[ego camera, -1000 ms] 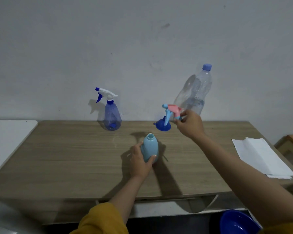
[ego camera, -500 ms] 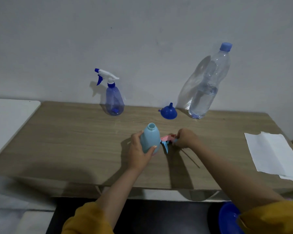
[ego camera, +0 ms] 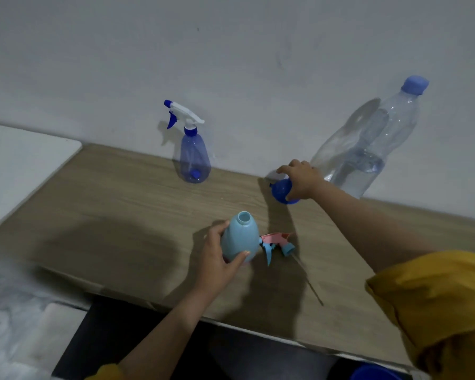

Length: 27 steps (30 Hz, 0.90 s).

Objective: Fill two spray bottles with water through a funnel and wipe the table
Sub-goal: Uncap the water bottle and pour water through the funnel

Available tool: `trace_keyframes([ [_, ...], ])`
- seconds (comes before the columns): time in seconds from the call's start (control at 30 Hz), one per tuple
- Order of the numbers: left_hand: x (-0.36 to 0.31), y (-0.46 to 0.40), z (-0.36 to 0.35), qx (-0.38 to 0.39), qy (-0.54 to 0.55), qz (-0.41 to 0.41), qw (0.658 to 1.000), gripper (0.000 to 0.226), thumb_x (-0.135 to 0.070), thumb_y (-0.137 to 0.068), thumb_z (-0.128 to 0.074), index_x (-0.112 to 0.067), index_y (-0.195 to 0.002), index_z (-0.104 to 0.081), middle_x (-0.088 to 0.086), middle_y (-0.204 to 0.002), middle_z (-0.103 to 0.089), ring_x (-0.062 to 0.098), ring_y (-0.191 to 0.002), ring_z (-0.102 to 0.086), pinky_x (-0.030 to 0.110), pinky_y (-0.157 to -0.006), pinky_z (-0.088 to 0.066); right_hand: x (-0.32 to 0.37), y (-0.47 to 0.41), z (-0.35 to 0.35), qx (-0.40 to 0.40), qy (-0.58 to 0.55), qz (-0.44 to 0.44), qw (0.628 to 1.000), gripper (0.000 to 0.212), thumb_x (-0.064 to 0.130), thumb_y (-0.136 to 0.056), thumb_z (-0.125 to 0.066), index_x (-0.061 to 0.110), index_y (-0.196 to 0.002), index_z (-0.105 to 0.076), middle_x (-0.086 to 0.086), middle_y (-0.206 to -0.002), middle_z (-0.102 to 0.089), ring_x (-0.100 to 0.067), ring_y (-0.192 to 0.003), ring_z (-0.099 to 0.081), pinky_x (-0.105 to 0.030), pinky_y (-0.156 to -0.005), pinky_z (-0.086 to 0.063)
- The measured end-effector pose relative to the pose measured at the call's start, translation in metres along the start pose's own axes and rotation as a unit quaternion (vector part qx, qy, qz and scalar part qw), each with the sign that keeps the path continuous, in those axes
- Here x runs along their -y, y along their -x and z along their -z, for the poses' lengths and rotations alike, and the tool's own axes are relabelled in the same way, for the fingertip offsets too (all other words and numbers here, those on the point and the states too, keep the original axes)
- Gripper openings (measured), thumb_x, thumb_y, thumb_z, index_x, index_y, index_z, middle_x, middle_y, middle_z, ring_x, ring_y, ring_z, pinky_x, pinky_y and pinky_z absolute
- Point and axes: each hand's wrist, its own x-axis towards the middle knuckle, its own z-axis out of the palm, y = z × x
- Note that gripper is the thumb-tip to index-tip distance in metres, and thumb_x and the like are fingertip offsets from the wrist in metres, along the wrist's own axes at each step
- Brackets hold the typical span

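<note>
My left hand grips an uncapped light-blue spray bottle standing upright on the wooden table. Its pink-and-blue trigger head lies on the table just right of it, with its thin tube trailing toward the front edge. My right hand is closed over a small blue funnel near the wall. A clear blue spray bottle with a white-and-blue trigger stands at the back. A large clear water bottle with a blue cap leans by the wall, partly filled.
A white surface adjoins the table on the left. The rim of a blue bowl shows below the table's front edge at the lower right. The wall runs directly behind the table.
My right hand put the trigger head down beside the light-blue bottle, then reached back to the funnel and closed on it. My left hand kept hold of the bottle.
</note>
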Motion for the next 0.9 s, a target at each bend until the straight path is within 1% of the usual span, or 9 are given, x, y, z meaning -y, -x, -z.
trace_keyframes([
  [0.07, 0.001, -0.001, -0.001, -0.001, 0.006, 0.01, 1.0, 0.075, -0.03, -0.069, -0.081, -0.053, -0.12, -0.032, -0.025, -0.125, -0.04, 0.002, -0.113, -0.049, 0.041, -0.082, -0.057, -0.002, -0.016, -0.001, 0.052, 0.015, 0.009, 0.998, 0.089, 0.028, -0.067, -0.082, 0.028, -0.142, -0.035, -0.007, -0.134, -0.041, -0.032, -0.124, -0.042, -0.045, -0.094, -0.044],
  [0.13, 0.001, -0.001, -0.001, 0.004, 0.004, 0.019, 1.0, 0.076, -0.03, -0.07, -0.081, -0.062, -0.115, -0.029, -0.014, -0.129, -0.043, -0.001, -0.113, -0.049, 0.039, -0.082, -0.057, -0.003, -0.027, -0.004, 0.093, -0.001, 0.019, 0.995, 0.091, 0.024, -0.065, -0.085, 0.028, -0.142, -0.037, -0.008, -0.134, -0.04, -0.034, -0.123, -0.045, -0.045, -0.092, -0.049],
  [0.27, 0.001, 0.0, -0.002, 0.003, 0.017, 0.029, 0.999, 0.076, -0.027, -0.07, -0.081, -0.063, -0.115, -0.031, -0.011, -0.132, -0.042, -0.001, -0.117, -0.047, 0.039, -0.085, -0.057, -0.003, -0.038, -0.017, 0.108, -0.004, 0.033, 0.994, 0.079, 0.014, -0.069, -0.081, 0.022, -0.139, -0.044, -0.01, -0.137, -0.045, -0.032, -0.122, -0.048, -0.041, -0.088, -0.05],
  [0.4, 0.0, 0.0, -0.001, 0.0, 0.001, 0.022, 1.0, 0.074, -0.029, -0.07, -0.08, -0.06, -0.116, -0.031, -0.016, -0.127, -0.042, -0.004, -0.116, -0.046, 0.038, -0.084, -0.057, -0.006, -0.035, -0.023, 0.069, -0.036, 0.044, 0.996, 0.069, 0.014, -0.074, -0.076, 0.022, -0.136, -0.049, -0.01, -0.134, -0.047, -0.031, -0.119, -0.05, -0.039, -0.089, -0.049],
  [0.5, 0.0, 0.0, 0.0, -0.003, -0.015, 0.012, 1.0, 0.072, -0.028, -0.071, -0.081, -0.053, -0.117, -0.032, -0.011, -0.128, -0.043, 0.0, -0.114, -0.048, 0.035, -0.083, -0.056, -0.008, -0.025, -0.017, 0.024, -0.105, 0.051, 0.993, 0.069, 0.021, -0.071, -0.079, 0.023, -0.134, -0.05, -0.011, -0.127, -0.052, -0.029, -0.114, -0.052, -0.038, -0.088, -0.048],
  [0.6, -0.002, 0.0, 0.001, 0.002, -0.034, 0.001, 0.999, 0.074, -0.026, -0.071, -0.081, -0.044, -0.122, -0.031, -0.004, -0.133, -0.045, 0.005, -0.113, -0.049, 0.012, -0.08, -0.049, -0.002, -0.004, -0.003, -0.039, -0.21, 0.077, 0.974, 0.078, 0.027, -0.071, -0.081, 0.027, -0.14, -0.042, -0.013, -0.121, -0.054, -0.028, -0.111, -0.054, -0.038, -0.092, -0.047],
  [0.67, -0.005, 0.0, 0.002, 0.008, -0.037, -0.001, 0.999, 0.072, -0.024, -0.072, -0.08, -0.033, -0.127, -0.034, -0.003, -0.134, -0.043, 0.005, -0.114, -0.047, 0.004, -0.074, -0.044, 0.009, 0.017, 0.01, -0.085, -0.287, 0.103, 0.949, 0.084, 0.028, -0.075, -0.079, 0.034, -0.144, -0.032, -0.009, -0.116, -0.052, -0.023, -0.107, -0.054, -0.034, -0.094, -0.045],
  [0.77, -0.01, 0.001, 0.006, 0.027, -0.048, 0.002, 0.998, 0.072, -0.027, -0.074, -0.078, -0.023, -0.132, -0.036, -0.005, -0.132, -0.043, 0.006, -0.112, -0.047, 0.009, -0.071, -0.044, 0.031, 0.056, 0.031, -0.141, -0.375, 0.127, 0.907, 0.082, 0.031, -0.082, -0.073, 0.044, -0.145, -0.023, -0.003, -0.114, -0.046, -0.014, -0.101, -0.054, -0.022, -0.089, -0.046],
  [0.9, -0.012, 0.002, 0.009, 0.027, -0.039, -0.007, 0.999, 0.071, -0.028, -0.073, -0.079, -0.02, -0.131, -0.038, -0.001, -0.131, -0.05, 0.011, -0.112, -0.052, 0.02, -0.08, -0.044, 0.06, 0.103, 0.047, -0.179, -0.463, 0.129, 0.859, 0.062, 0.027, -0.086, -0.069, 0.04, -0.139, -0.039, 0.01, -0.108, -0.047, -0.012, -0.092, -0.059, -0.02, -0.083, -0.053],
])
